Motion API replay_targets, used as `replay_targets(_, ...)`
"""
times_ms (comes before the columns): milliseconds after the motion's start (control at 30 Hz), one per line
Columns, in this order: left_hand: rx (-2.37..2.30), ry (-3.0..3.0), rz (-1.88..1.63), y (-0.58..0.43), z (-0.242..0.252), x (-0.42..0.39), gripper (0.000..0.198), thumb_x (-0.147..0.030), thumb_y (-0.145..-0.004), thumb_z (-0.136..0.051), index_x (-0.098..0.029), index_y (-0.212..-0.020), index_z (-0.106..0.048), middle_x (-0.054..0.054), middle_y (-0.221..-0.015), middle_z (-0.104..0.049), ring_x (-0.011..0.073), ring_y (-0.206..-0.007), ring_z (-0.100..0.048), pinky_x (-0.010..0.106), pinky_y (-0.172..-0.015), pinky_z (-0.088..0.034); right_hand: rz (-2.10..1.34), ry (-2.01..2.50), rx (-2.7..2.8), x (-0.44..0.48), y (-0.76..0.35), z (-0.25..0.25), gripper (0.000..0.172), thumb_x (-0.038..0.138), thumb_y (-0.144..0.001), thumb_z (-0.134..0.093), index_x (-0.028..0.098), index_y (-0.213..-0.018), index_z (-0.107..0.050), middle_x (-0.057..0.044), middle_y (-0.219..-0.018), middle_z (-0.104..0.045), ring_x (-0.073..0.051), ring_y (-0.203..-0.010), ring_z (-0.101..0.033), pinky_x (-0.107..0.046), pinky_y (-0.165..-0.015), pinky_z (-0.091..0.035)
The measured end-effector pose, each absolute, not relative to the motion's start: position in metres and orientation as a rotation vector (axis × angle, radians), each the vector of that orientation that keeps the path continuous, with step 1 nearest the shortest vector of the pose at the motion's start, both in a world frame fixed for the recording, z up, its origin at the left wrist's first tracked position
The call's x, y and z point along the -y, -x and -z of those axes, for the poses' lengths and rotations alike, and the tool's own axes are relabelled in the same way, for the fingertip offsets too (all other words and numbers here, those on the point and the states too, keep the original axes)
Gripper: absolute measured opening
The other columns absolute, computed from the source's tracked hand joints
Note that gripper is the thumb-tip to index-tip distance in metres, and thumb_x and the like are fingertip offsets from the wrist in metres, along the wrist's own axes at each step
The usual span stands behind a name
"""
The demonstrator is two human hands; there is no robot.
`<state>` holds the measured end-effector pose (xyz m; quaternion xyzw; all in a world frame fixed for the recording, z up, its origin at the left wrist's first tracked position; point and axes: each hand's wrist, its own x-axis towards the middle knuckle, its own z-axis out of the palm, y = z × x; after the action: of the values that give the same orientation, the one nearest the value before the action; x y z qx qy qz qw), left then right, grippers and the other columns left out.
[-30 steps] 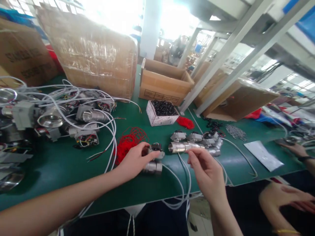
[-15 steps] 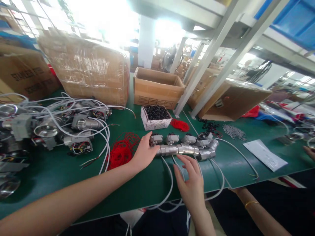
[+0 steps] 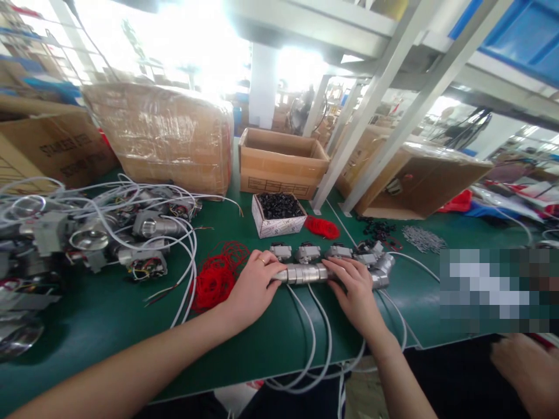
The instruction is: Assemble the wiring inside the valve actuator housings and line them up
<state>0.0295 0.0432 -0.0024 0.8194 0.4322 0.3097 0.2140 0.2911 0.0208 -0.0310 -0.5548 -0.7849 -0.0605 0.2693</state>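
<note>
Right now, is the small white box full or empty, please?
It looks full: black parts reach the rim of the white box.

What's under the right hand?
Part of the row of metal cylinders. Cylinders show on both sides of the right hand, but the stretch directly beneath it is covered.

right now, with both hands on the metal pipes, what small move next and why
Perhaps use the right hand to nudge the angled pipe at the row's right end into line: it sits askew, while the pipes between the hands lie nearly straight, and the left hand is at the row's other end.
</note>
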Motion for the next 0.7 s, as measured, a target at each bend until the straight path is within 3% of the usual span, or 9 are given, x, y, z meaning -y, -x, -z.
replay_targets(267, -1.324, -2.43, -0.781, 0.004, -0.02, -0.045, 0.015, -0.011, -0.087, -0.072, -0.019, -0.101, -0.072, 0.006, -0.106, -0.072, 0.0243, -0.104, -0.063, 0.039, -0.096, -0.054, 0.122, 1.367, 2.117, -0.021, -0.298, 0.021, 0.038, 0.014, -0.092, -0.051, 0.02, -0.127, -0.065, -0.014, -0.124, -0.068, -0.032, -0.114, -0.062, -0.054, -0.096, -0.053)
replay_targets(367, -1.572, -2.432, -0.758, 0.049, -0.038, -0.065, 0.011, -0.015, -0.093, -0.064, -0.019, -0.102, -0.07, 0.006, -0.105, -0.073, 0.0231, -0.106, -0.064, 0.036, -0.098, -0.052, 0.085, 1.411, 1.993, -0.007, -0.277, 0.011, 0.033, 0.02, -0.096, -0.051, 0.023, -0.126, -0.065, -0.012, -0.122, -0.068, -0.03, -0.111, -0.066, -0.047, -0.093, -0.056)
replay_targets(467, -1.929, -2.382, -0.681, 0.104, -0.057, -0.096, 0.022, -0.017, -0.097, -0.053, -0.015, -0.113, -0.068, 0.013, -0.12, -0.069, 0.0293, -0.122, -0.058, 0.044, -0.108, -0.044, 0.002, 1.405, 1.987, 0.005, -0.246, 0.001, 0.029, 0.024, -0.099, -0.052, 0.025, -0.126, -0.064, -0.01, -0.121, -0.069, -0.028, -0.11, -0.068, -0.042, -0.091, -0.059)
replay_targets(567, -2.139, -2.331, -0.402, 0.153, -0.07, -0.121, 0.023, -0.02, -0.089, -0.062, -0.012, -0.108, -0.071, 0.019, -0.118, -0.069, 0.0397, -0.121, -0.058, 0.052, -0.104, -0.045, -0.039, 1.293, 2.044, 0.011, -0.215, -0.004, 0.029, 0.023, -0.1, -0.052, 0.026, -0.125, -0.065, -0.009, -0.121, -0.069, -0.027, -0.109, -0.069, -0.039, -0.093, -0.059)
replay_targets(700, -2.109, -2.321, -0.032, 0.185, -0.075, -0.126, 0.03, -0.033, -0.075, -0.081, -0.013, -0.096, -0.074, 0.015, -0.106, -0.073, 0.0365, -0.109, -0.064, 0.047, -0.092, -0.052, -0.113, 1.221, 2.052, 0.013, -0.189, 0.003, 0.028, 0.022, -0.101, -0.051, 0.027, -0.125, -0.065, -0.007, -0.123, -0.069, -0.025, -0.112, -0.069, -0.036, -0.094, -0.057)
